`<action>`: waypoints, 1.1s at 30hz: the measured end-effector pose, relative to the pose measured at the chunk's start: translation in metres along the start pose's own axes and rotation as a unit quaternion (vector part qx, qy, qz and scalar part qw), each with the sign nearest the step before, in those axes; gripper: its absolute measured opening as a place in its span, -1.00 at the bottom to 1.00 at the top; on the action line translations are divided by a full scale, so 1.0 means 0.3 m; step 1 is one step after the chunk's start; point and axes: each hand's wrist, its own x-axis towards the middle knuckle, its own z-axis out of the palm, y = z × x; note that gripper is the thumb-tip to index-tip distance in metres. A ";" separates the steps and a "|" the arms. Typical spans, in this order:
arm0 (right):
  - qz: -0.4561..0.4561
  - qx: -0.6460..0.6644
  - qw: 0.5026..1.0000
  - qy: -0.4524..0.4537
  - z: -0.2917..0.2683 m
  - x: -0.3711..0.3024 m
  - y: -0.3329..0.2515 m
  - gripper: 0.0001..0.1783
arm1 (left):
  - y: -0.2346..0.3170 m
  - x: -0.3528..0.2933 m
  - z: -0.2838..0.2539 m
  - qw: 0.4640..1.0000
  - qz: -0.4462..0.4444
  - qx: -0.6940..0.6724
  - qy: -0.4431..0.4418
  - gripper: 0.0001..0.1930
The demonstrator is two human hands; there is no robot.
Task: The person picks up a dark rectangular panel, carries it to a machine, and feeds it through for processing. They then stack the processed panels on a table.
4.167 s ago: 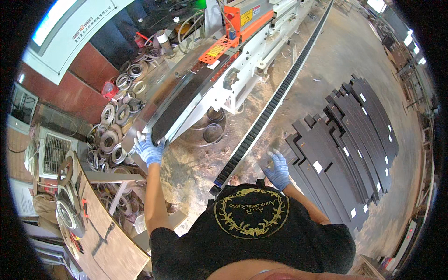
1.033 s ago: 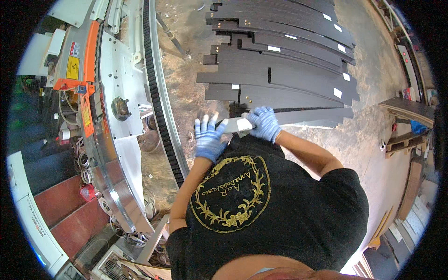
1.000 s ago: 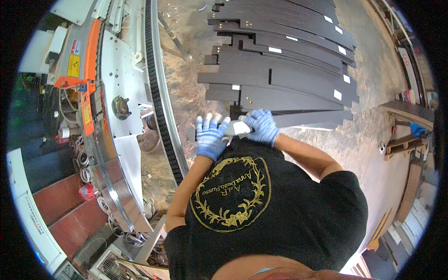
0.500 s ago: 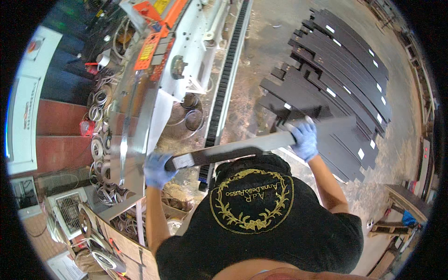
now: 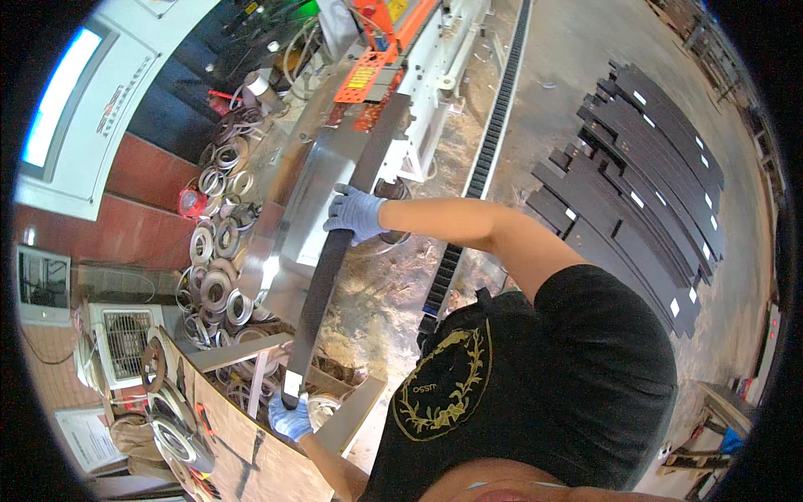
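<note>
A long, narrow dark board point(image 5: 322, 289) lies along the edge of the machine's shiny metal table point(image 5: 314, 222), its far end beside the orange guard point(image 5: 361, 79). My left hand point(image 5: 289, 417), in a blue-grey glove, is closed around the board's near end, just below a white label point(image 5: 292, 383). That near end sticks out past the metal table. My right hand point(image 5: 357, 214), gloved the same way, reaches across and grips the board about midway, fingers over its top. Its thumb is partly hidden.
Several dark boards with white labels point(image 5: 636, 201) lie spread on the floor at right. A black cable chain track point(image 5: 481, 167) runs alongside the machine. Rolls of edge banding point(image 5: 215, 289) are heaped at left. A plywood sheet point(image 5: 242, 435) stands near my left arm.
The board has swung from lying across my body to pointing away along the machine table. My right hand has crossed leftward; my left hand has come nearer to me. My view has turned left.
</note>
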 end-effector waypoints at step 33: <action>0.334 0.133 0.931 -0.068 -0.003 0.217 0.026 0.02 | 0.028 0.382 0.265 0.985 -0.143 -0.063 0.066 -0.38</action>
